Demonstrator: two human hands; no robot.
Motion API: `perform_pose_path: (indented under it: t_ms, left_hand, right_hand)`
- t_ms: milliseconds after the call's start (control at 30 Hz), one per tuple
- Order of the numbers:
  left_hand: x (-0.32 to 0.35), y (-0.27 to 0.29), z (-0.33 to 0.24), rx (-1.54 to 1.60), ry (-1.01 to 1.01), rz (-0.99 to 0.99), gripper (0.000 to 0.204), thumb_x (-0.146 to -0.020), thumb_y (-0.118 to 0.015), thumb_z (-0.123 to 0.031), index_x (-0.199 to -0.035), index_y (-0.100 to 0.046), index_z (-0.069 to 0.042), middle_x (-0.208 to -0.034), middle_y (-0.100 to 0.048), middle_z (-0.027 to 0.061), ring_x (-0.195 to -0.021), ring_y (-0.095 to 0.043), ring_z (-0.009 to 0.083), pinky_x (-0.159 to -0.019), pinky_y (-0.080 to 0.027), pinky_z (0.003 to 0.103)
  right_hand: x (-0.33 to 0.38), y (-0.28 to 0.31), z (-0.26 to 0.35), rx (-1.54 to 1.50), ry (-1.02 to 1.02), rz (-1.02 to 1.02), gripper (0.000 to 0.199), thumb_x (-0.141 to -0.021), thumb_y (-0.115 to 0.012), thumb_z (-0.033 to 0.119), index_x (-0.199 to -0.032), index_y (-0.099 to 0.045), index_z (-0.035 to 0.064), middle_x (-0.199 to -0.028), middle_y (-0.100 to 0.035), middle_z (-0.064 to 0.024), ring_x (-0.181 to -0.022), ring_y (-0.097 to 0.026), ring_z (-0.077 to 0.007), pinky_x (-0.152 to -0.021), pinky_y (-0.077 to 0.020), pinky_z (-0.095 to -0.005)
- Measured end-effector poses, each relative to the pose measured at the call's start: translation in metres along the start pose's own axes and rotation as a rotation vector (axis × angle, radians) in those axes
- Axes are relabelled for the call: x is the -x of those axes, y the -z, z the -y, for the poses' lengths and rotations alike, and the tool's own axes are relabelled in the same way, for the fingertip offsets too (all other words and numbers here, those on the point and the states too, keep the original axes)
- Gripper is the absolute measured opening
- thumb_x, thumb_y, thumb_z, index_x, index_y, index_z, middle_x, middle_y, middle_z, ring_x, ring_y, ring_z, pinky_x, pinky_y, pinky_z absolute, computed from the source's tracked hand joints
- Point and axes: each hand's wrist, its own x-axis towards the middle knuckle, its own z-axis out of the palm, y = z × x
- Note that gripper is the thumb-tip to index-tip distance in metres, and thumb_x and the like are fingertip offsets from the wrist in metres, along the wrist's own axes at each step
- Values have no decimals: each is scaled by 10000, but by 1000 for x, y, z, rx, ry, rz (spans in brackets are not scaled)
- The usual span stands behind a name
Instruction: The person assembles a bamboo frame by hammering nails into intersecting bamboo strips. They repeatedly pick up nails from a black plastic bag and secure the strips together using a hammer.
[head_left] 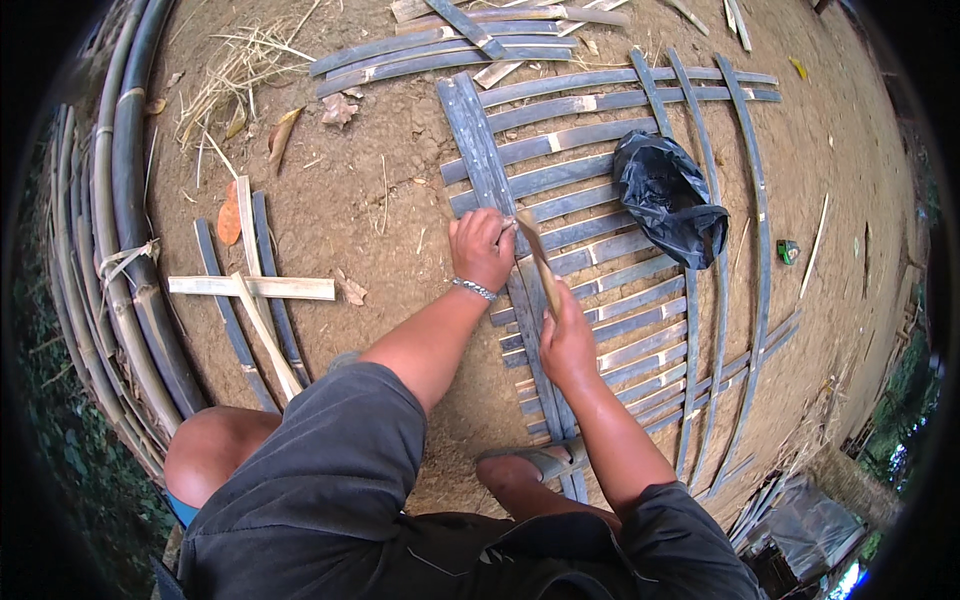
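My left hand (pixel 482 248), with a chain bracelet at its wrist, is closed on the dark lengthwise bamboo slat's (pixel 478 140) left edge. Thumb and fingers pinch something too small to make out. Wrapped round the wooden handle of a hammer (pixel 545 272), my right hand (pixel 566 335) is closed beside the same slat. The hammer's far end comes close to the left fingertips. Beneath lies a lattice of bamboo strips (pixel 568 178), many crosswise strips side by side. My sandalled foot (pixel 530 466) rests at the slat's near end.
A black plastic bag (pixel 668 195) sits open on the lattice. Further right, a green tape measure (pixel 788 252) lies on the dirt. Loose bamboo strips (pixel 440 55) are at the back, crossed pieces (pixel 252 287) at left. Long bamboo poles (pixel 128 190) line the left side.
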Motion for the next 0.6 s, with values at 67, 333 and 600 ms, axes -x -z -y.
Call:
perform_pose_path:
  t_ms: [67,333,600]
  left_hand:
    - [0,0,1,-1,16,6,135,-793,-764,-86,-899,-681,-103,-952,-684,66,-912,-631,287,-810,-407,419]
    - [-1,1,0,-8,4,1,139,-788,-762,-82,-898,-682,-107,-951,-678,61,-912,-629,282,-811,-409,416]
    - [0,2,-2,-5,17,16,128,-792,-768,-90,-884,-681,-105,-946,-677,58,-911,-630,281,-813,-414,414]
  right_hand:
    - [-3,0,3,-28,-41,10,570,-980,-576,52,-1523,-403,31,-1396,-567,-287,-1212,-593,-493,-992,-505,-525]
    - [-3,-6,0,-46,36,-42,570,-985,-565,44,-1529,-396,29,-1382,-571,-307,-1211,-594,-505,-1004,-504,-520]
    - [-4,-6,-1,-66,-30,-40,570,-983,-573,50,-1527,-403,27,-1356,-589,-322,-1206,-595,-517,-1008,-504,-511]
